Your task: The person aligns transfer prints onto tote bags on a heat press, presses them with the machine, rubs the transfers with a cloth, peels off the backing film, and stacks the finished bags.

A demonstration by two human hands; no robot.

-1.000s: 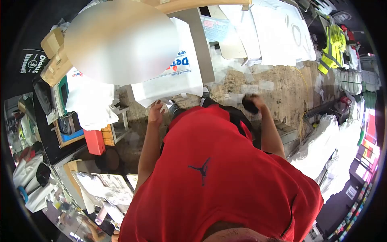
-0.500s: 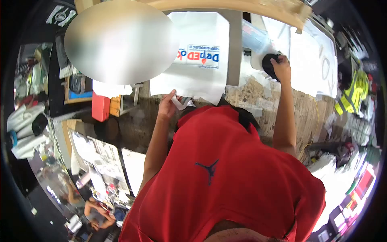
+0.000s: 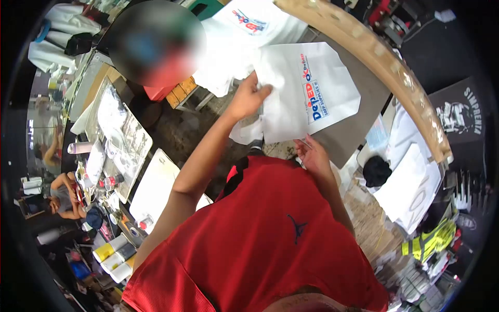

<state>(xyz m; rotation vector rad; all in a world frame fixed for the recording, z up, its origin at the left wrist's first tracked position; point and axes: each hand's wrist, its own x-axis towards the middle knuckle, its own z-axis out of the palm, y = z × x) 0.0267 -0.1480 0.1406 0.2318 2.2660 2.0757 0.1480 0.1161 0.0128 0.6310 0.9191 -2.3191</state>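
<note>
A white cloth-like bag (image 3: 283,112) with blue and red "DepED" print lies over a grey flat board (image 3: 358,122). At its left side my left hand (image 3: 249,99) is closed on the white material, thumb on top. My right hand (image 3: 314,156) is at the bag's lower edge, fingertips pinching it close to my red shirt. A wad of black cloth (image 3: 377,171) rests on the work table, right of my right hand. Another printed white bag (image 3: 254,23) lies beyond the first, among more white material.
A long taped cardboard edge (image 3: 384,57) curves along the table's far side. White sheets (image 3: 410,182) lie at the right, near a yellow safety vest (image 3: 431,239). On the left are a wooden stool (image 3: 182,91) and a cluttered table (image 3: 140,140). Another person (image 3: 65,195) is farther left.
My right hand has let go of the black wad and come to the bag's lower edge. The left hand has moved up and right with the bag, now turned. My view has swung left.
</note>
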